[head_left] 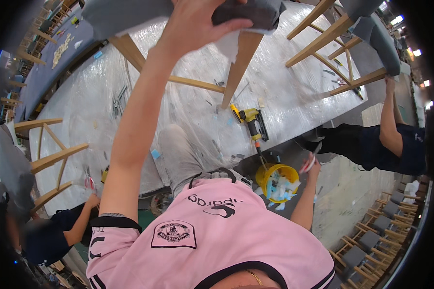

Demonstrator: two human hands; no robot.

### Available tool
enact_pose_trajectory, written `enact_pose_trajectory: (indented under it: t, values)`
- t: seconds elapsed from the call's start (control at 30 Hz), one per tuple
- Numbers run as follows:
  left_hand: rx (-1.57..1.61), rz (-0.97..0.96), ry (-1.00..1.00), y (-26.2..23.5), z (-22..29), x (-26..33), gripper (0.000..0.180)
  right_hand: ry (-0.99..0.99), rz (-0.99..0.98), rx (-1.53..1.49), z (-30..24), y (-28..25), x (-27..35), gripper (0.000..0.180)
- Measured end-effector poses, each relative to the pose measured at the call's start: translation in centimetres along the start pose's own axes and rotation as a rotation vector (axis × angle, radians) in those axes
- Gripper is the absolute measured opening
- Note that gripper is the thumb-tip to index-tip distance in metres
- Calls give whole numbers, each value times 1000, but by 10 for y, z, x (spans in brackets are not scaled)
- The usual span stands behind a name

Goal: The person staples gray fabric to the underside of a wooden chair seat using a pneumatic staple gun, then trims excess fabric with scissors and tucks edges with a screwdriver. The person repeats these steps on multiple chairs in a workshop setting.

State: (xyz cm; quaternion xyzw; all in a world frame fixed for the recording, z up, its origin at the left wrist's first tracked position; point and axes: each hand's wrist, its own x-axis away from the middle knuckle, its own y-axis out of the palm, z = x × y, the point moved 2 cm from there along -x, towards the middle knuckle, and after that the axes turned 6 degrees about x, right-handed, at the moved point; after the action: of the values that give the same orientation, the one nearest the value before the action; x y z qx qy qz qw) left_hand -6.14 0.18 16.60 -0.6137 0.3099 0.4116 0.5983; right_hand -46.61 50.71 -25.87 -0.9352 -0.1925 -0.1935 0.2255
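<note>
My left hand (pixel 197 24) reaches up to a wooden chair with grey upholstery (pixel 130 19) at the top of the view. It grips the chair's dark grey padded edge, the thumb lying along the fabric; some fingers are cut off by the frame's edge. White lining (pixel 228 45) hangs below that edge, beside a wooden leg (pixel 243 62). Low on the right, my right hand (pixel 313 169) is closed on scissors (pixel 307 164) with red and white handles, beside a yellow bucket (pixel 259 177) of white and blue scraps.
A yellow and black staple gun (pixel 250 119) with a hose lies on the plastic-covered table (pixel 188 108). Co-workers stand at the right (pixel 395 144) and left (pixel 58 236), near other grey chairs; the left one holds scissors (pixel 89 182). Several chairs (pixel 371 239) line the lower right.
</note>
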Motion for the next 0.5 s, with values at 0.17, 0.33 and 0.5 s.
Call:
enact_pose_trajectory:
  t: [0.17,0.33,0.5]
  values:
    - [6,56,109,14,-37,-33,27,-546,-445,277,-272,118,75,39]
    - [-5,102,99,16,-62,-70,23,-1083,-649,627,-469,158,139,45]
    - [24,70,15,22,-73,-82,24,-1246,-540,923,-547,190,173,62]
